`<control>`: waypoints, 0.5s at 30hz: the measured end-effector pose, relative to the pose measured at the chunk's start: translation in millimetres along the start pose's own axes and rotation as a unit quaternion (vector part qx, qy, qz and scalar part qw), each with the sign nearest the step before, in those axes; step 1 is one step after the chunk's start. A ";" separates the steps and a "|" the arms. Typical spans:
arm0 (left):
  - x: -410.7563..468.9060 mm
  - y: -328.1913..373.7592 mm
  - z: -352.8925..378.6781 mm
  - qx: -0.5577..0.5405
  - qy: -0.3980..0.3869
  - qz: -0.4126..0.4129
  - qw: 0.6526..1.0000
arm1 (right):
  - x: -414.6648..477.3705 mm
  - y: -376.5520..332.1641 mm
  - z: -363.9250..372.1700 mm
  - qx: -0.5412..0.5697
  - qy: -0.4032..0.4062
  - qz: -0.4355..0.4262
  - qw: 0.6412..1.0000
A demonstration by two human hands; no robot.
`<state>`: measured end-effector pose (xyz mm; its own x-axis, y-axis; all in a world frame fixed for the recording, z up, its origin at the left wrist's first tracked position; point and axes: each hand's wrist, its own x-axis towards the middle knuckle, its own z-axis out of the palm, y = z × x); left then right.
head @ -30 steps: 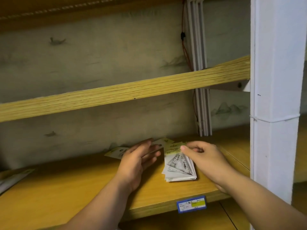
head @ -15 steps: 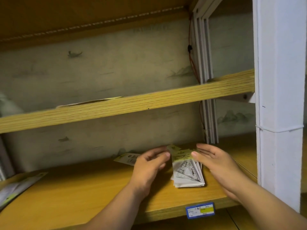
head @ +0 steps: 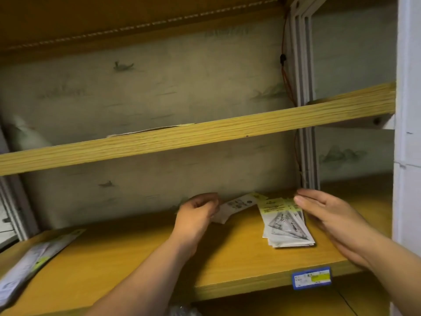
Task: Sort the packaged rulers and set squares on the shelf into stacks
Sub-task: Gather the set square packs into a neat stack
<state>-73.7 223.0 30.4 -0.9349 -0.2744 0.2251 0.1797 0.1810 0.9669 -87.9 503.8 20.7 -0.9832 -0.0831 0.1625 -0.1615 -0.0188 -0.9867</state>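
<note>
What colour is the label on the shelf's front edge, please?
Label: blue border, white and yellow; head view.

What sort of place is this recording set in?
Probably a stationery shop or its stockroom: wooden shelves, a blue price label on the shelf edge, and a stack of packaged set squares lying on the shelf.

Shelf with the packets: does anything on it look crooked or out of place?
Yes. The stack of set squares by the right hand is fanned, its edges not lined up. A loose packet, held by the left hand, lies slanted to its left. At the far left, a long packet lies diagonally, apart from the rest.
</note>
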 end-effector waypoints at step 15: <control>8.2 -0.3 -12.2 0.544 -0.184 -0.026 0.818 | -3.7 0.4 3.3 -0.018 0.023 0.002 1.000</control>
<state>-77.7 209.2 33.5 -0.9975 -0.0414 -0.0571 -0.0544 0.9668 0.2496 -84.0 500.9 19.7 -0.9865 -0.0378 0.1591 -0.1599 0.0182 -0.9870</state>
